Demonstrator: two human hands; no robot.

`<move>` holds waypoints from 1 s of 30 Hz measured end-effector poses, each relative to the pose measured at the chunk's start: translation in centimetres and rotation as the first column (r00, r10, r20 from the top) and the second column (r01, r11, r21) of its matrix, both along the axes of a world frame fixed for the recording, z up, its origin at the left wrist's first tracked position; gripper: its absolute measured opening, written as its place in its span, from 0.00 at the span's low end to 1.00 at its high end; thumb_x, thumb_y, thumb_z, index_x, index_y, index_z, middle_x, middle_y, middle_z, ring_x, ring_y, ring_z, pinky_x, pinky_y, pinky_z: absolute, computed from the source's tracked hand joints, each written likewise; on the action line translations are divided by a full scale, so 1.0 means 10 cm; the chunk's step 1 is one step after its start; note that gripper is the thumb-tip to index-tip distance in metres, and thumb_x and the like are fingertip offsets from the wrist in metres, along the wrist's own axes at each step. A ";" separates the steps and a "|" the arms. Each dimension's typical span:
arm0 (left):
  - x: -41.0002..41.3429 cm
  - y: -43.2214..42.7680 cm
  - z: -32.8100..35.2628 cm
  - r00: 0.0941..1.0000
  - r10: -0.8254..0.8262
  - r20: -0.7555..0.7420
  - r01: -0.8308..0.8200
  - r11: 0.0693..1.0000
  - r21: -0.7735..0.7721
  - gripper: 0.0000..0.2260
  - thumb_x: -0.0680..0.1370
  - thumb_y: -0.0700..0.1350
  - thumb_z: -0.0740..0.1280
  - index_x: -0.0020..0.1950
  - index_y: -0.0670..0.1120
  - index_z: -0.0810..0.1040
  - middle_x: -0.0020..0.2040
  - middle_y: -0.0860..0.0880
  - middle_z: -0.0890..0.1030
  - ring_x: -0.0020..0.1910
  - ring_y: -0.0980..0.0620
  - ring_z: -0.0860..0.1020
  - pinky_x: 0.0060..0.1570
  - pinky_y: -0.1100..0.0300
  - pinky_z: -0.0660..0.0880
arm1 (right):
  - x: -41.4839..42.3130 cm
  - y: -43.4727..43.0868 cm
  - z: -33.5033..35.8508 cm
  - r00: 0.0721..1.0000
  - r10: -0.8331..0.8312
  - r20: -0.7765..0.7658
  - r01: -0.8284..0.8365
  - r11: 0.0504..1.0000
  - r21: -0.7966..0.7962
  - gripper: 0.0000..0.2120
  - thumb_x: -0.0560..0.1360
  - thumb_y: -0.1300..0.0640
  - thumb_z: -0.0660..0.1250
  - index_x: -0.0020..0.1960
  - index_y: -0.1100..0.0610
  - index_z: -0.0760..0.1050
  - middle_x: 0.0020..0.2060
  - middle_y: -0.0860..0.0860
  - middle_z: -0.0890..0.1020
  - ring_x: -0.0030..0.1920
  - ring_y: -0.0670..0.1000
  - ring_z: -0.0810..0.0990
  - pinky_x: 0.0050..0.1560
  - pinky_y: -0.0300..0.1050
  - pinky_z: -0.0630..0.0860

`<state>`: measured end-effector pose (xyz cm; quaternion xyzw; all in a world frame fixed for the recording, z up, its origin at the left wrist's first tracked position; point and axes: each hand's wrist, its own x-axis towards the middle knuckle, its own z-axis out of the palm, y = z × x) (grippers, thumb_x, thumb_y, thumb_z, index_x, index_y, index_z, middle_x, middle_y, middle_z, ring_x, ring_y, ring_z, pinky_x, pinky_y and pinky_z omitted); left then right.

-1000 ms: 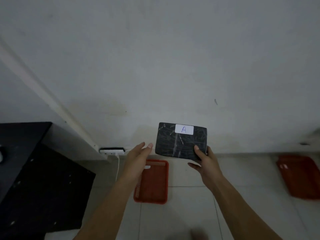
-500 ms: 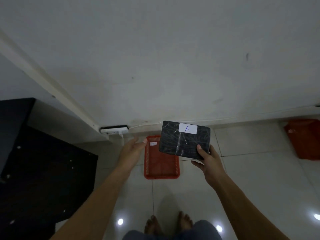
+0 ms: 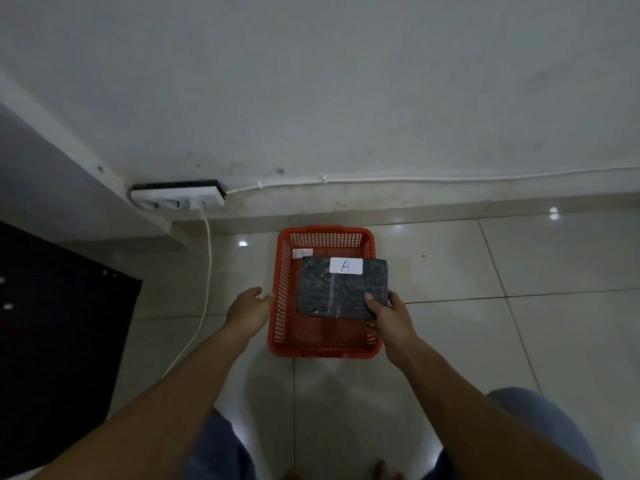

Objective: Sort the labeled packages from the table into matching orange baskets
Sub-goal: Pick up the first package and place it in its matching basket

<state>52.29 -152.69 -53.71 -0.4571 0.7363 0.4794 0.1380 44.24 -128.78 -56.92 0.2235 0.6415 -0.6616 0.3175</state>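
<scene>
Head view. The package [image 3: 341,291] is a flat, dark rectangular parcel wrapped in glossy film, bearing a white label [image 3: 346,266] marked "A" at its far edge. It is held over the orange basket [image 3: 282,289], a mesh-walled tray standing on the tiled floor [image 3: 485,323] near the wall. A small tag [image 3: 302,253] on the basket's far inner wall appears to read "A", though faintly. Whether the package touches the basket bottom cannot be determined. The package hides part of the basket's right wall. The right hand [image 3: 389,318] grips the package's near right corner, thumb on top. The left hand [image 3: 250,308] is loosely spread, holding nothing, fingertips at the basket's left rim.
</scene>
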 end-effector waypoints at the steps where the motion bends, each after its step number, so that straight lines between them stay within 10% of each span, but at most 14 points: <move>1: -0.01 -0.03 -0.23 1.000 0.003 0.025 -0.003 1.000 -0.023 0.28 0.80 0.52 0.63 0.76 0.41 0.64 0.75 0.43 0.67 0.72 0.43 0.67 0.70 0.53 0.64 | 0.00 -0.05 -0.24 1.000 0.013 -0.005 -0.013 1.000 0.011 0.21 0.77 0.56 0.70 0.67 0.57 0.70 0.58 0.55 0.82 0.54 0.57 0.83 0.51 0.54 0.81; 20: 0.23 -0.06 -1.46 0.984 -0.089 0.156 0.118 0.974 -0.192 0.25 0.80 0.53 0.59 0.74 0.44 0.66 0.72 0.43 0.71 0.67 0.44 0.72 0.61 0.57 0.70 | 0.09 -0.42 -1.69 0.929 0.370 0.005 -0.346 0.865 0.363 0.24 0.74 0.49 0.70 0.69 0.54 0.74 0.61 0.55 0.81 0.57 0.57 0.80 0.62 0.51 0.76; 30: 0.22 -0.07 -1.56 0.939 -0.179 0.292 0.262 0.926 -0.274 0.12 0.77 0.46 0.63 0.54 0.42 0.81 0.53 0.43 0.83 0.41 0.48 0.79 0.40 0.59 0.76 | 0.10 -0.44 -1.78 0.877 0.478 -0.046 -0.393 0.771 0.501 0.27 0.72 0.48 0.74 0.66 0.60 0.74 0.60 0.57 0.82 0.59 0.58 0.80 0.61 0.48 0.76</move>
